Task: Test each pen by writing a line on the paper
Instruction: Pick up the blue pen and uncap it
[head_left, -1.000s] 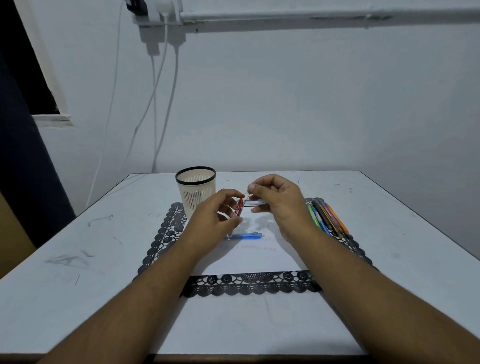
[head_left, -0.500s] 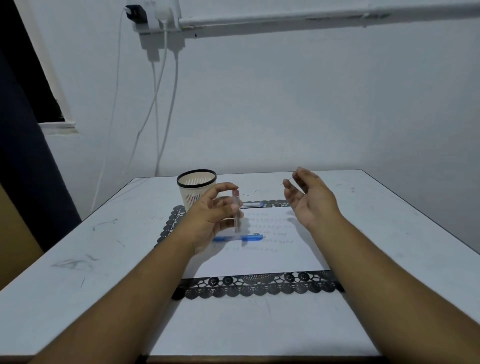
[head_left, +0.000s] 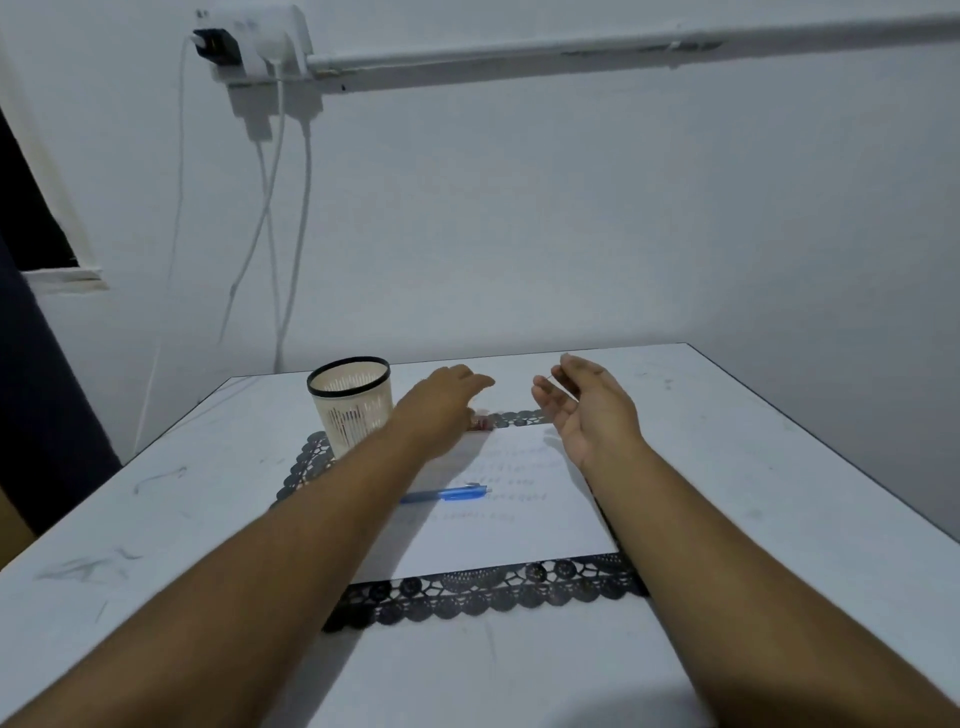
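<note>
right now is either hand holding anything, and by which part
The right hand pinches something thin at its fingertips; too small to identify. The left hand reaches forward over the paper; whether it holds anything cannot be told.

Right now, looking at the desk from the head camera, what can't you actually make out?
- Writing on the paper: faint rows, too small and blurred to read.
- Small reddish item at the paper's far edge: mostly hidden by the left hand.
- Left hand's grip: fingers point away, so whether they hold anything is unclear.
- Thin sliver at the right hand fingertips: too small to identify.
- Mesh cup contents: not visible.
</note>
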